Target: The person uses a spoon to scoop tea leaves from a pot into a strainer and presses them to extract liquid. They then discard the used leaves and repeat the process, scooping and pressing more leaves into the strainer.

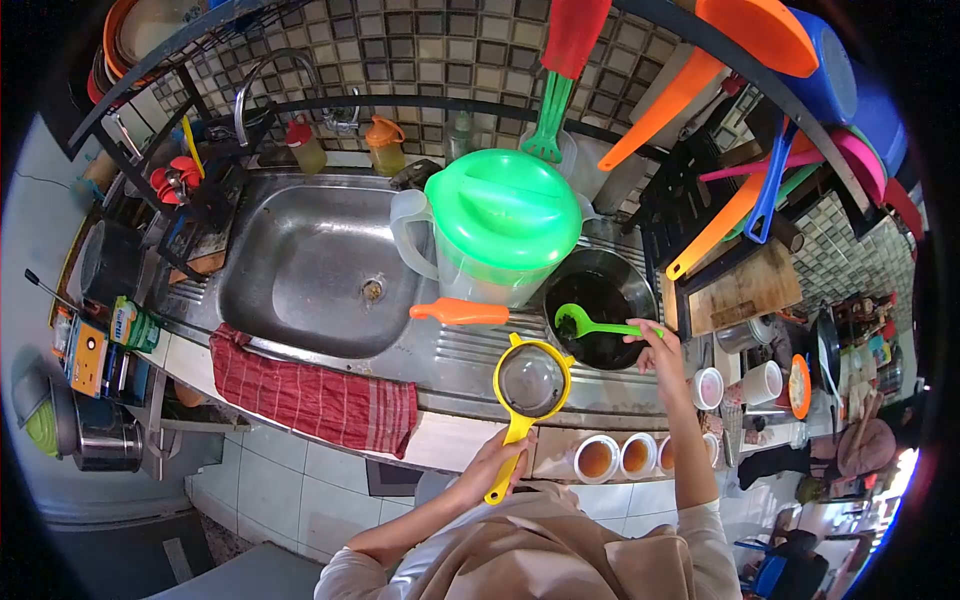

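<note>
My left hand [490, 465] is wrapped round the handle of a yellow strainer [532, 385], whose round mesh is held over the counter's front edge. In my right hand [655, 350] is a green ladle [590, 322], its bowl inside a metal pot [640, 275] of dark contents. Some dark matter shows in the ladle's bowl. Behind the strainer stands a clear pitcher [470, 275] with a green lid [505, 205]. An orange piece [460, 313], perhaps a handle or spout, lies in front of the pitcher. Several cups [597, 458] of orange-brown liquid line the counter edge near my right forearm.
A steel sink [300, 270] is on the left, with a red cloth [310, 390] along its front edge. Overhead, orange and blue utensils [700, 75] hang from a dark rack. A wooden board [745, 290] stands at right. Farther right, another person [860, 445] is partly visible.
</note>
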`<state>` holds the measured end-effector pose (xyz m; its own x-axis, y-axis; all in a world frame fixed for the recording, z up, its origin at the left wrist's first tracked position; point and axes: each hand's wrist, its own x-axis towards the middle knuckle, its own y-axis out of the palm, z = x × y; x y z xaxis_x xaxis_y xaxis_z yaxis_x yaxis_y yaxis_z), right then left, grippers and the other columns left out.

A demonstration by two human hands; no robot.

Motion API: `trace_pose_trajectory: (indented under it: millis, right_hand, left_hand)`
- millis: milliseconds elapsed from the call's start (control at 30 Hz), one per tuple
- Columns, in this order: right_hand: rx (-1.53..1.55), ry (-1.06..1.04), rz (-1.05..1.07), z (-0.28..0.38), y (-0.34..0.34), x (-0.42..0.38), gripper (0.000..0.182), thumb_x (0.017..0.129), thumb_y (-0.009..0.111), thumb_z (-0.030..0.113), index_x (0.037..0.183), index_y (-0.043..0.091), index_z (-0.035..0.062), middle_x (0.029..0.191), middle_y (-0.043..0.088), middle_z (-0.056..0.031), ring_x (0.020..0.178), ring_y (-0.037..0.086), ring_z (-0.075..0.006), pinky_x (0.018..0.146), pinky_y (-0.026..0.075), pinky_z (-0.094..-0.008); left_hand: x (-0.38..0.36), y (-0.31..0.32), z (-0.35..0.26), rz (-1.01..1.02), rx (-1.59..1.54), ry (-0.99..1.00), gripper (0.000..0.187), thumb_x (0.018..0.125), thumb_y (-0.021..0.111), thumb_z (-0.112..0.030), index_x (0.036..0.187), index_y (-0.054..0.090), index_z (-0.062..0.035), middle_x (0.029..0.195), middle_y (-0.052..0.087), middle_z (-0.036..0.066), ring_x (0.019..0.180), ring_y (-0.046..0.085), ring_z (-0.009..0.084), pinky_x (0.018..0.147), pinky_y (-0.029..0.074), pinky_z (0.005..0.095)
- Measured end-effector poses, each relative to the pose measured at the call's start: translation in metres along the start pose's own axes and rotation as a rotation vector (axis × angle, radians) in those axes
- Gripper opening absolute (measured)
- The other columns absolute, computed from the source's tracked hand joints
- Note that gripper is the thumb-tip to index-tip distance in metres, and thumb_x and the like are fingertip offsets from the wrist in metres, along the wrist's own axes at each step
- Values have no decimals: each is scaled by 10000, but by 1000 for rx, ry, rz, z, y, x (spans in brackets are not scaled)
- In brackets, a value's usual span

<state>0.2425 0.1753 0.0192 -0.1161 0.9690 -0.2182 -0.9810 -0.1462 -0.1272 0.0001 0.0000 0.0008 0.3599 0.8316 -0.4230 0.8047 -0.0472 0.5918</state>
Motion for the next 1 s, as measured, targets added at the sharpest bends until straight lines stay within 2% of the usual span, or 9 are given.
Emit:
trace_pose_trajectory:
  millis: [467,1000]
  right_hand:
    - [-44,-11,65,-5,1,2,281,875,459,230,1011,571,11,764,611,-96,394,441,-60,365,307,-165]
    - [-48,14,40,-2,5,-1,267,877,457,222,997,574,15,770,609,-94,396,441,-61,368,321,-164]
  left_hand:
    - [-2,0,-3,11,16,7,256,889,374,-282,1038,421,-80,520,392,7,388,382,83,363,344,197]
    - [0,-1,-2,8,23,-13,257,885,378,-287,1035,422,-84,523,388,8,390,378,82,359,341,194]
